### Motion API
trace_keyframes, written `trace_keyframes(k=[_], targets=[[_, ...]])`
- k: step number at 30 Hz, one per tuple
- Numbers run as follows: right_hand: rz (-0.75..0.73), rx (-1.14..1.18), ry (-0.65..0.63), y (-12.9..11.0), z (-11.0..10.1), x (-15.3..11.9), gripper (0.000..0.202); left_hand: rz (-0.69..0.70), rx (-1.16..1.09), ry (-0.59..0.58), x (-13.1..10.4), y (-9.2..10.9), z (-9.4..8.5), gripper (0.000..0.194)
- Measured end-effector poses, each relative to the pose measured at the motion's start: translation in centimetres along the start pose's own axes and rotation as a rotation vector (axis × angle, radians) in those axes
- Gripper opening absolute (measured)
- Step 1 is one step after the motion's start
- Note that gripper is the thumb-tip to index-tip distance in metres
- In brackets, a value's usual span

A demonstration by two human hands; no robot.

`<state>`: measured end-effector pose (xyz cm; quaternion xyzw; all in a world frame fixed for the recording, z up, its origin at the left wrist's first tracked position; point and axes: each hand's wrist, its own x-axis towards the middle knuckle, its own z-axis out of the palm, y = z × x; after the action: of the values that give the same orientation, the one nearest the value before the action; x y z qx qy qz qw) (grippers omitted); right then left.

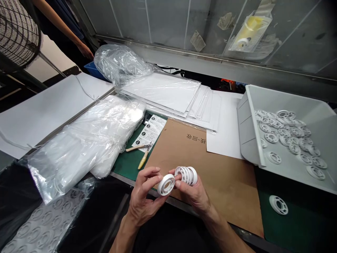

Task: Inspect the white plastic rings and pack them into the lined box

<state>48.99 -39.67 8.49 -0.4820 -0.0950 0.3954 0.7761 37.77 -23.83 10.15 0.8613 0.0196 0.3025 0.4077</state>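
Between the thumb and fingers of my left hand [143,196] is a single white plastic ring [166,185], its open middle facing me. My right hand [196,198] is closed around a short row of several similar white rings [186,175], lined up face to face. The two hands are close together over the front edge of a brown cardboard sheet [226,189]. A finger of my right hand reaches near the left ring; whether it touches is hard to tell.
At right, a light grey bin [250,126] holds many white rings; one loose ring [278,205] lies on the green table. Yellow-handled nippers [143,160] lie by a label sheet [155,126]. Plastic bags [86,137] and white sheets [163,91] lie beyond. A person's arm [63,26] shows at upper left.
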Motion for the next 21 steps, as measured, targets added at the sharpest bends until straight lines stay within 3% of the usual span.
trace_keyframes(k=[8,15,21], targets=[[-0.01,0.018,-0.013,0.2,-0.3,-0.2,0.019,0.006,0.063,0.06,0.1,0.3,0.4,0.058],[-0.031,-0.003,-0.085,-1.4,0.4,-0.6,0.018,-0.233,-0.041,-0.062,0.3,0.4,0.8,0.044],[-0.038,-0.018,-0.081,-1.5,0.5,-0.6,0.018,-0.321,-0.193,-0.112,0.2,0.5,1.2,0.037]])
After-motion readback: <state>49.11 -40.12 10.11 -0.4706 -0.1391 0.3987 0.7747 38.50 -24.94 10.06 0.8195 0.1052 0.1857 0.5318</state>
